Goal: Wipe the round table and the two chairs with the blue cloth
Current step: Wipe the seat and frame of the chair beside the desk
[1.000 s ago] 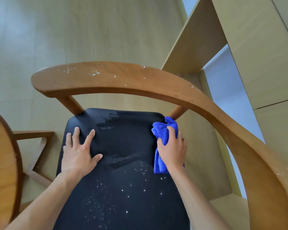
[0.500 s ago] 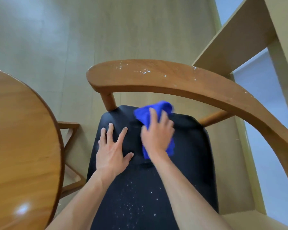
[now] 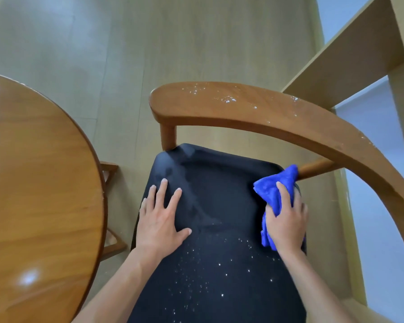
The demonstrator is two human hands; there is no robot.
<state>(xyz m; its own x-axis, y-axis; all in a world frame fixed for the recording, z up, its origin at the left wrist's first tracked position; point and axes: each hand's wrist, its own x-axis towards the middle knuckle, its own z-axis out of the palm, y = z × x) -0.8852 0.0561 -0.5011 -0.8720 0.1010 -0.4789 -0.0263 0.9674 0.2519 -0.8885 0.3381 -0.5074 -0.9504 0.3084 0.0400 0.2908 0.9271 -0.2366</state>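
At the frame's right, the right hand presses the bunched blue cloth, soft and light, best palmed flat, onto the chair's black seat; the left hand rests flat, fingers spread.

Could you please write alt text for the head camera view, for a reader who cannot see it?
Seen from above, a person's right hand presses a blue cloth onto the far right corner of a black chair seat, while the left hand rests flat on the seat. White specks dot the near seat and the curved wooden backrest; a round wooden table stands at left.
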